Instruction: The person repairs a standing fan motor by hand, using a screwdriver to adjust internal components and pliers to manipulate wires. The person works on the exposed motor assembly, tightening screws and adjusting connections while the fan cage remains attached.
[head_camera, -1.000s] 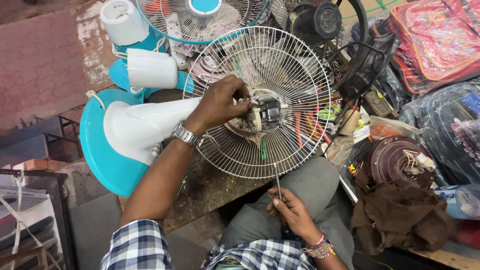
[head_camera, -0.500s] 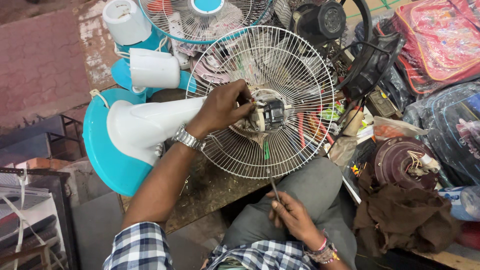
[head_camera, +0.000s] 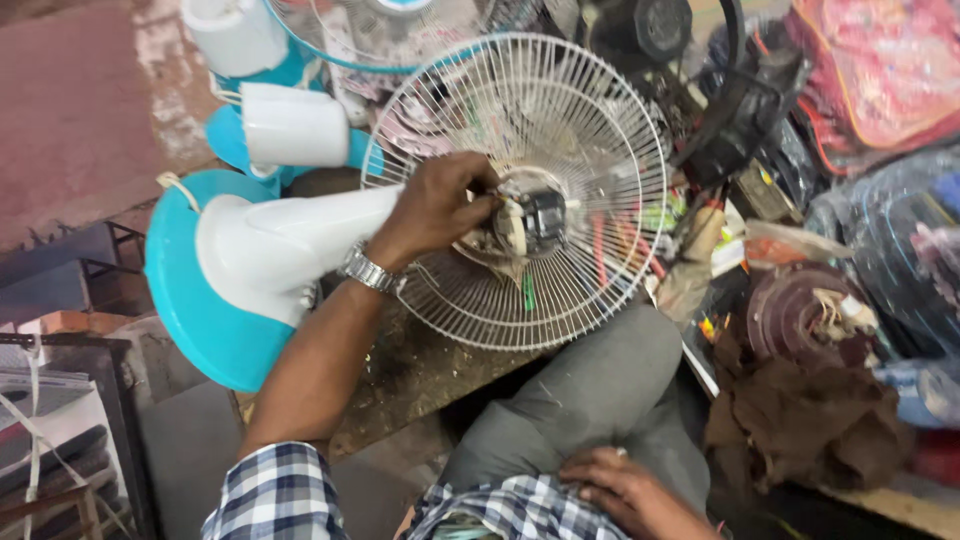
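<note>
Nearest us, our right hand (head_camera: 625, 488) lies flat on our grey trouser leg (head_camera: 590, 400), fingers loosely together and holding nothing. Further out, our left hand (head_camera: 440, 205), a metal watch (head_camera: 366, 268) at the wrist, reaches across the bench (head_camera: 410, 370), fingers pinched on the motor hub (head_camera: 530, 222) at the centre of the white wire fan guard (head_camera: 520, 190). Beyond it lies the fan's white-and-turquoise base (head_camera: 215, 290).

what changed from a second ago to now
The right hand drew back from below the wire fan guard to the lap; the thin tool it held is no longer visible. The left hand stays at the motor hub, and the white and teal fan stand has not moved.
</note>
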